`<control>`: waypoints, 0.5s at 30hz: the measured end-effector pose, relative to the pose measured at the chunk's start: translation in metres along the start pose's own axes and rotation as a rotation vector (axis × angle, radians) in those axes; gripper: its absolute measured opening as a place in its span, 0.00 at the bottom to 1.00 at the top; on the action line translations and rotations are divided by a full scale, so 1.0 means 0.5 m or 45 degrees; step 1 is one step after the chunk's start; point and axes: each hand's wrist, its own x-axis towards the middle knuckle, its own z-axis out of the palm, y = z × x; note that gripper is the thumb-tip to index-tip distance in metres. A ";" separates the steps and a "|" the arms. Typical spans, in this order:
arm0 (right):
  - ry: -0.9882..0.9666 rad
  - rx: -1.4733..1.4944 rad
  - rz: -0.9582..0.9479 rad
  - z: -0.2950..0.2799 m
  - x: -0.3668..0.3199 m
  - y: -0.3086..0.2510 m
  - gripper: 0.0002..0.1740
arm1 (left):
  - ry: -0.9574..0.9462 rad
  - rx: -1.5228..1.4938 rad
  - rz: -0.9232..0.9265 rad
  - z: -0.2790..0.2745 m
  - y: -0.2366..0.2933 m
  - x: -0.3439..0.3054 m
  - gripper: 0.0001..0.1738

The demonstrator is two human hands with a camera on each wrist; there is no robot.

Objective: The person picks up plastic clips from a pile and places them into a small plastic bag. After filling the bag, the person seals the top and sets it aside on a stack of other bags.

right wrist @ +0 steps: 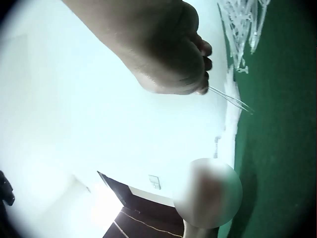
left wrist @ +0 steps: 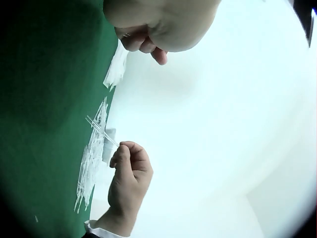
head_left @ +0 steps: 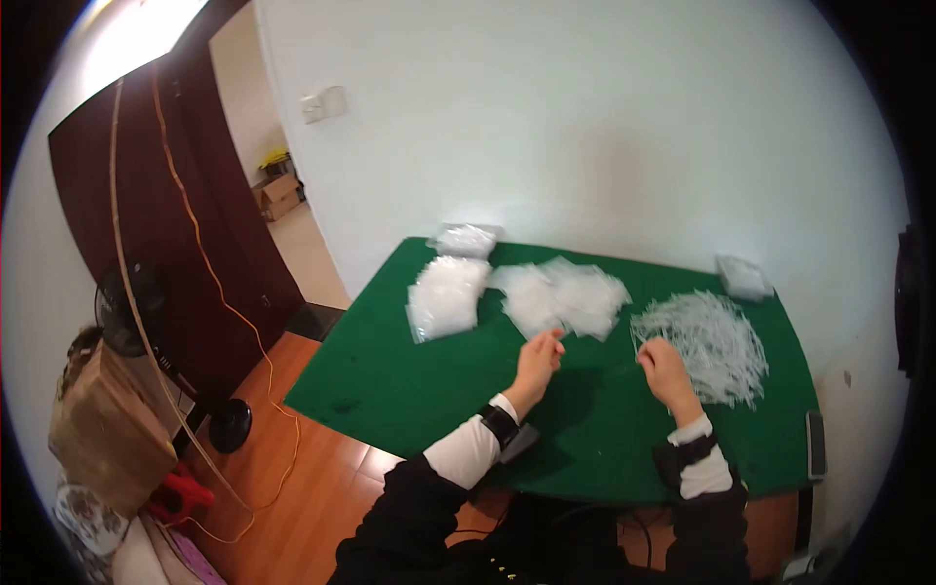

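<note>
My right hand (head_left: 665, 372) pinches a couple of thin clear plastic strips (left wrist: 105, 132) between thumb and fingers, beside a heap of such strips (head_left: 707, 346). In the right wrist view, the held strips (right wrist: 230, 99) stick out past the fingertips over the green cloth. My left hand (head_left: 535, 370) is raised in front of a spread of clear plastic bags (head_left: 565, 292), its fingers bent. A small pale glint shows at the fingers of the left hand (left wrist: 163, 22) in the left wrist view; I cannot tell whether they hold anything.
The green-covered table (head_left: 380, 380) stands against a white wall. A stack of clear bags (head_left: 448, 297) lies left, with a plastic packet (head_left: 466, 240) behind it. Another packet (head_left: 744, 278) sits at the back right. A grey, dark-edged object (head_left: 816, 444) is at the right edge.
</note>
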 end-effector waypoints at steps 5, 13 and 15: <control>-0.365 0.038 -0.240 -0.043 0.010 -0.070 0.02 | -0.148 -0.071 -0.045 0.005 -0.011 -0.003 0.15; -0.559 0.444 0.081 0.006 0.000 -0.077 0.06 | -0.216 -0.004 -0.026 0.012 -0.015 -0.003 0.14; -0.574 0.425 0.080 0.019 -0.002 -0.072 0.06 | -0.260 -0.039 -0.067 0.009 -0.023 0.000 0.14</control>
